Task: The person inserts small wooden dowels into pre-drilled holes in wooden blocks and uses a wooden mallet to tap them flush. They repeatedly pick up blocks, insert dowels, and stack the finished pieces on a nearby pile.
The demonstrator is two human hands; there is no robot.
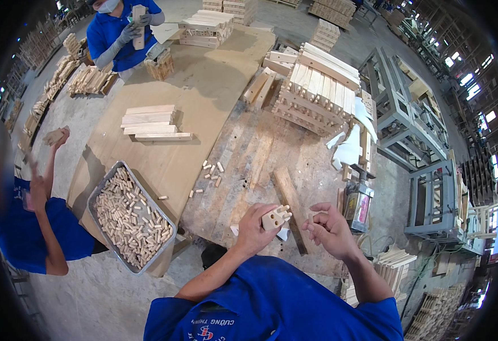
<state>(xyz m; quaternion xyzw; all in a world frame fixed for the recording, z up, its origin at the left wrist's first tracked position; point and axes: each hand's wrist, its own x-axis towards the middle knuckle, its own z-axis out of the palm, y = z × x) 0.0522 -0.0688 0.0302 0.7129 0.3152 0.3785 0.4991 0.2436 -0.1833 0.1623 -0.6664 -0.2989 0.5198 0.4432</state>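
In my left hand [253, 228] is a pale wooden block [274, 219], its end facing up. Round holes show in that end, and short dowels stick out along one side. To the right, my right hand [331, 230] is raised with thumb and fingers pinched together. Whatever small pale thing sits between them is too indistinct to name. Beneath and between the hands, a long wooden strip [287, 196] lies on the worn workbench [232, 196]. Several loose dowels [214, 168] lie farther off on the bench to the left.
A metal tray [172, 234] of dowels stands at left beside wooden bars [149, 122]. Stacked drilled wood [317, 94] rises at the far right of the bench, and a metal canister [358, 202] is near my right hand. Two co-workers in blue [50, 238] [106, 35] handle wood.
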